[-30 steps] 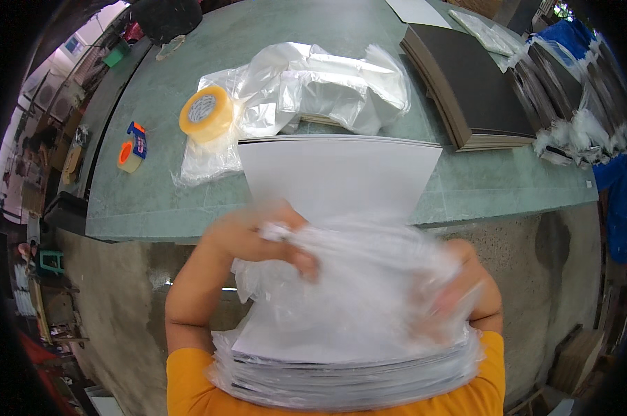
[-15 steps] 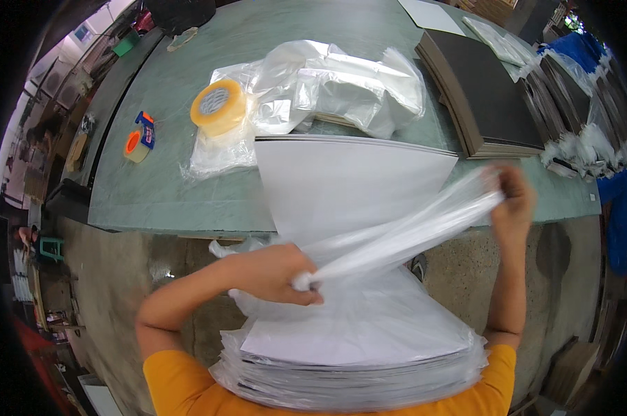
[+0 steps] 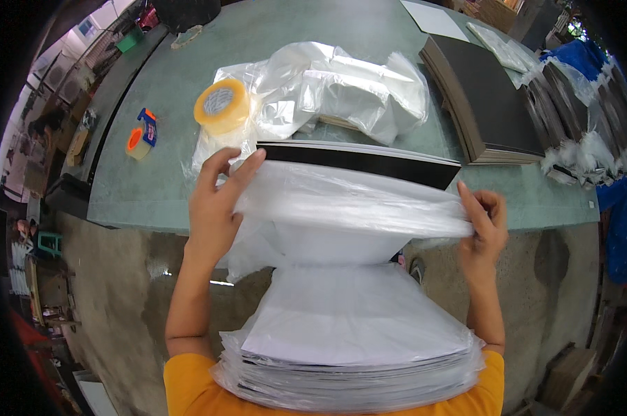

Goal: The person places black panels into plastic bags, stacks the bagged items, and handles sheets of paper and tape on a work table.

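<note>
My left hand [image 3: 215, 204] and my right hand [image 3: 485, 225] hold the two ends of a clear plastic bag [image 3: 362, 204], its film gathered into a wide band between them. The left thumb and fingers pinch one end; the right fingers curl round the other. Just beyond the bag, at the table's near edge, lie flat sheets with a black board [image 3: 362, 163] showing and white edges above it; the bag covers their nearer part. Close to my body is a thick stack of white sheets in plastic sleeves [image 3: 355, 319].
On the green table [image 3: 154, 197] are a large roll of clear tape [image 3: 223, 107], a small tape dispenser [image 3: 141, 135] and a pile of plastic bags [image 3: 341, 87]. A stack of black boards [image 3: 486, 97] stands at right, beside bagged boards [image 3: 570, 111]. A person sits far left.
The twisted plastic bag has been spread wide. My left hand has moved up and away from me, the right slightly nearer and down. The black board now shows at the table edge.
</note>
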